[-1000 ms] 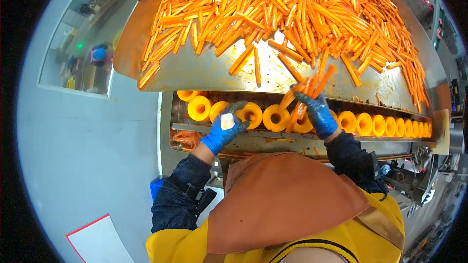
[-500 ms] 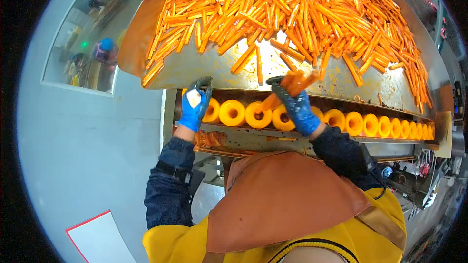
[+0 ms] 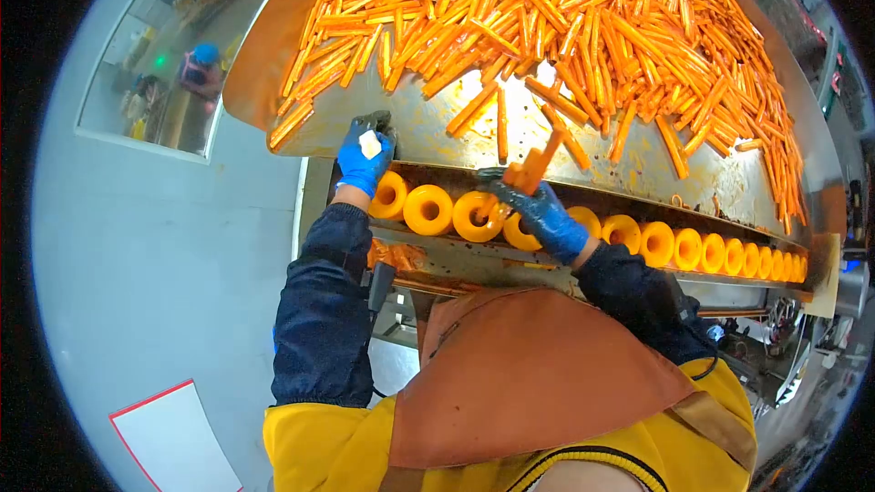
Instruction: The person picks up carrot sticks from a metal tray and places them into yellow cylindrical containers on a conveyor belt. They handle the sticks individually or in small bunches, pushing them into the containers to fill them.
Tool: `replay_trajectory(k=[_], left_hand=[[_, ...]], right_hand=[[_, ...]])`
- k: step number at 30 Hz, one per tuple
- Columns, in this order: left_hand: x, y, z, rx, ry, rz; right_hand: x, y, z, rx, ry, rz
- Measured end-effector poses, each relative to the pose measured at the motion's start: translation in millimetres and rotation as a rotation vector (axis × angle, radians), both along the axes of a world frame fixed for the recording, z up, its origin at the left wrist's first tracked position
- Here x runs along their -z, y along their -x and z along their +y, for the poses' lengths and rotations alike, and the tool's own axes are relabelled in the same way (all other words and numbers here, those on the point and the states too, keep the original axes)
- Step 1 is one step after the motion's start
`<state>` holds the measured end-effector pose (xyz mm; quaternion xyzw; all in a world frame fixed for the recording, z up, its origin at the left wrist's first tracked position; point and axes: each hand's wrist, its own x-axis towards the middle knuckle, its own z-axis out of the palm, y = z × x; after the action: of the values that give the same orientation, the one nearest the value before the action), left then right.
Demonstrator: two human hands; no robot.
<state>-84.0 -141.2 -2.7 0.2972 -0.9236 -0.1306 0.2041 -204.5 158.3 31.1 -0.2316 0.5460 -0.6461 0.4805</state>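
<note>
My right hand [image 3: 541,213], in a blue glove with darkened fingers, is closed around a few glossy orange sticks [image 3: 529,171]. It is over the row of yellow ring-shaped cups [image 3: 427,210], and the lower ends of the sticks are by the opening of one cup. My left hand [image 3: 366,157], also blue-gloved and with a pale patch on its back, is at the near edge of the metal tray [image 3: 415,132]. Its dark fingers are curled together, and what they may hold is hidden. Many loose orange sticks [image 3: 583,27] lie heaped on the tray beyond both hands.
A grey wall [image 3: 164,282] with a window [image 3: 150,64] stands at the left, and a person [image 3: 200,73] shows through the glass. Below the cups runs a metal ledge [image 3: 474,260], with some orange pieces [image 3: 396,255] at its left. Machinery and cables are at the right.
My right hand has moved left with its sticks, and the sticks now stand more steeply. My left hand has shifted slightly up, further over the tray edge.
</note>
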Motion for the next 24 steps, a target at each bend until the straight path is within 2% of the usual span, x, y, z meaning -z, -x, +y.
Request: replay_trajectory(k=[3, 4, 5, 9, 12, 13, 16, 17, 20, 21, 23, 24], left_hand=[[21, -1, -12, 0.003, 0.066, -0.011], [12, -2, -7, -0.026, 0.039, -0.039], [5, -1, -1, -0.055, 0.011, -0.067], [5, 0, -1, -0.039, 0.06, -0.056], [2, 0, 3, -0.039, -0.001, 0.005], [1, 0, 5, -0.042, -0.01, 0.011], [5, 0, 2, -0.034, 0.001, 0.018], [7, 0, 1, -0.028, 0.012, 0.018], [4, 1, 3, -0.034, 0.008, 0.035], [2, 1, 3, -0.037, 0.023, 0.017], [1, 1, 3, -0.042, 0.048, -0.023], [2, 1, 3, -0.044, 0.056, -0.045]], right_hand=[[-3, -15, -23, -0.056, -0.051, -0.022], [-4, -22, -32, -0.074, -0.065, -0.031], [25, -35, -47, 0.028, 0.125, -0.006], [39, -36, -45, -0.023, -0.065, 0.255], [28, -27, -23, 0.0, -0.176, 0.201], [35, -25, -21, 0.033, -0.111, 0.213], [20, -13, -14, 0.036, -0.162, 0.288], [43, -12, -18, 0.047, -0.085, 0.209], [5, -18, -38, 0.018, -0.06, 0.226], [8, -26, -52, 0.079, 0.054, 0.279], [37, -34, -76, 0.018, 0.064, 0.443], [34, -38, -84, -0.011, 0.068, 0.526]])
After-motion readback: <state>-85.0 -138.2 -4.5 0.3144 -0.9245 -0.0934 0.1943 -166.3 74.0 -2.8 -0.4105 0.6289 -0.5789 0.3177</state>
